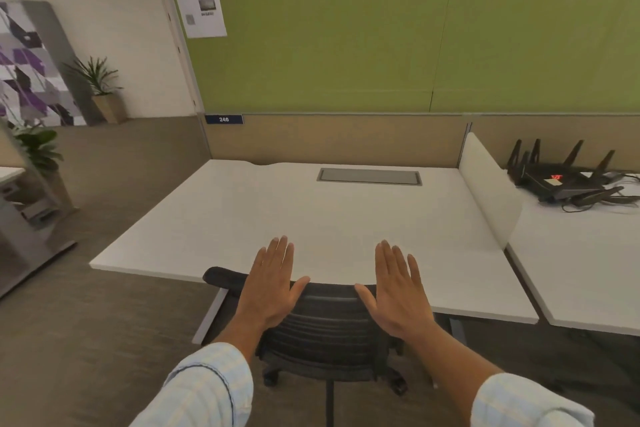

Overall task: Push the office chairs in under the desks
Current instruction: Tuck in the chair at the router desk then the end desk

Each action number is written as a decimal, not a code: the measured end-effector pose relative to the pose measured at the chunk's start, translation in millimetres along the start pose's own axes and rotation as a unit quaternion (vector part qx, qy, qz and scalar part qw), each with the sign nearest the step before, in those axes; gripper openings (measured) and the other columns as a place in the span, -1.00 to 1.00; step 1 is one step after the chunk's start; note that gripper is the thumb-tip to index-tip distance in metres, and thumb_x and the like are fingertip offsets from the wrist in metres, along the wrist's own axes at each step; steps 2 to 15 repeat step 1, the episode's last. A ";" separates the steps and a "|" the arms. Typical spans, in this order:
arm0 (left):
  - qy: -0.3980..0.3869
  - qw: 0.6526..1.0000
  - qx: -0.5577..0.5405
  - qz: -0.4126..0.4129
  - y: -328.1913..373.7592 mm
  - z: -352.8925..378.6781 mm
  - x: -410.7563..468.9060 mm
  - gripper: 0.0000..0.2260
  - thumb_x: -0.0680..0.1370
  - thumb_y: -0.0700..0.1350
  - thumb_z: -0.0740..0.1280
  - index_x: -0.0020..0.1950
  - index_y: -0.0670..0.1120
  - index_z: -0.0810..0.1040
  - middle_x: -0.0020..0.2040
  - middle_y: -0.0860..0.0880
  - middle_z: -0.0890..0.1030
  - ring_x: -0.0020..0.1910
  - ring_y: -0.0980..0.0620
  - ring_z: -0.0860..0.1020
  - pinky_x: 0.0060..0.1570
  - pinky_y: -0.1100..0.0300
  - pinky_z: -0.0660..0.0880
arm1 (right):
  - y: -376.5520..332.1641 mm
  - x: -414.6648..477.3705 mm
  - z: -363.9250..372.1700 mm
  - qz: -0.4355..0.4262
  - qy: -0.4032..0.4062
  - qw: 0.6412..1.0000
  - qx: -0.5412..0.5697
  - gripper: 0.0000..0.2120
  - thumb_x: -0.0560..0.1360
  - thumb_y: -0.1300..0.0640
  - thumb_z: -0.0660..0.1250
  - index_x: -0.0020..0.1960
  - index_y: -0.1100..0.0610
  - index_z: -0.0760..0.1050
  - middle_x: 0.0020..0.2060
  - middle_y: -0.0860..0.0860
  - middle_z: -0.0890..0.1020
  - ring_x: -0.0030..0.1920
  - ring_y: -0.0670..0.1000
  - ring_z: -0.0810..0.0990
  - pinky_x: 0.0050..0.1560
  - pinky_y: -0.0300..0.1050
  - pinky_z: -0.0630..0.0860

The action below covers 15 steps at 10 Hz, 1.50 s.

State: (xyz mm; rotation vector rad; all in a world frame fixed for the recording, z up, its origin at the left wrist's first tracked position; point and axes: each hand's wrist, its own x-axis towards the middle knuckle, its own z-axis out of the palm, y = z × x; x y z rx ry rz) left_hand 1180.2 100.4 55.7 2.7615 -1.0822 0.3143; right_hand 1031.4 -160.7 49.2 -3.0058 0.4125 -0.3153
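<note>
A black office chair stands right in front of me, its backrest top at the front edge of a white desk and its wheeled base showing below. My left hand and my right hand are held flat, fingers together and pointing forward, above the top of the backrest on either side of its middle. Neither hand grips anything. Whether the palms touch the backrest I cannot tell. The chair's seat is hidden under the desk.
A low white divider separates this desk from a second white desk on the right, which carries a black router with cables. A green partition wall rises behind. Brown carpet, potted plants and a grey cabinet lie to the left.
</note>
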 end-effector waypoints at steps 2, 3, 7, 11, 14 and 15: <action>0.066 0.998 0.004 0.023 23.8 -11.7 15.5 -0.19 0.70 0.44 -0.18 0.76 -0.08 -0.26 0.78 -0.17 -0.11 0.76 -0.22 -0.03 0.69 -0.26 0.10 | 25.4 4.0 -12.4 -0.009 0.104 0.995 -0.007 -0.09 0.69 -0.44 -0.06 0.76 0.17 -0.20 0.75 0.11 -0.19 0.72 0.17 -0.24 0.61 0.09 -0.56; 0.066 0.998 0.004 0.023 23.8 -11.7 15.5 -0.19 0.70 0.44 -0.18 0.76 -0.08 -0.26 0.78 -0.17 -0.11 0.76 -0.22 -0.03 0.69 -0.26 0.10 | 25.4 4.0 -12.4 -0.009 0.104 0.995 -0.007 -0.09 0.69 -0.44 -0.06 0.76 0.17 -0.20 0.75 0.11 -0.19 0.72 0.17 -0.24 0.61 0.09 -0.56; 0.066 0.998 0.004 0.023 23.8 -11.7 15.5 -0.19 0.70 0.44 -0.18 0.76 -0.08 -0.26 0.78 -0.17 -0.11 0.76 -0.22 -0.03 0.69 -0.26 0.10 | 25.4 4.0 -12.4 -0.009 0.104 0.995 -0.007 -0.09 0.69 -0.44 -0.06 0.76 0.17 -0.20 0.75 0.11 -0.19 0.72 0.17 -0.24 0.61 0.09 -0.56; 0.066 0.998 0.004 0.023 23.8 -11.7 15.5 -0.19 0.70 0.44 -0.18 0.76 -0.08 -0.26 0.78 -0.17 -0.11 0.76 -0.22 -0.03 0.69 -0.26 0.10 | 25.4 4.0 -12.4 -0.009 0.104 0.995 -0.007 -0.09 0.69 -0.44 -0.06 0.76 0.17 -0.20 0.75 0.11 -0.19 0.72 0.17 -0.24 0.61 0.09 -0.56; 0.066 0.998 0.004 0.023 23.8 -11.7 15.5 -0.19 0.70 0.44 -0.18 0.76 -0.08 -0.26 0.78 -0.17 -0.11 0.76 -0.22 -0.03 0.69 -0.26 0.10 | 25.4 4.0 -12.4 -0.009 0.104 0.995 -0.007 -0.09 0.69 -0.44 -0.06 0.76 0.17 -0.20 0.75 0.11 -0.19 0.72 0.17 -0.24 0.61 0.09 -0.56; 0.066 0.998 0.004 0.023 23.8 -11.7 15.5 -0.19 0.70 0.44 -0.18 0.76 -0.08 -0.26 0.78 -0.17 -0.11 0.76 -0.22 -0.03 0.69 -0.26 0.10 | 25.4 4.0 -12.4 -0.009 0.104 0.995 -0.007 -0.09 0.69 -0.44 -0.06 0.76 0.17 -0.20 0.75 0.11 -0.19 0.72 0.17 -0.24 0.61 0.09 -0.56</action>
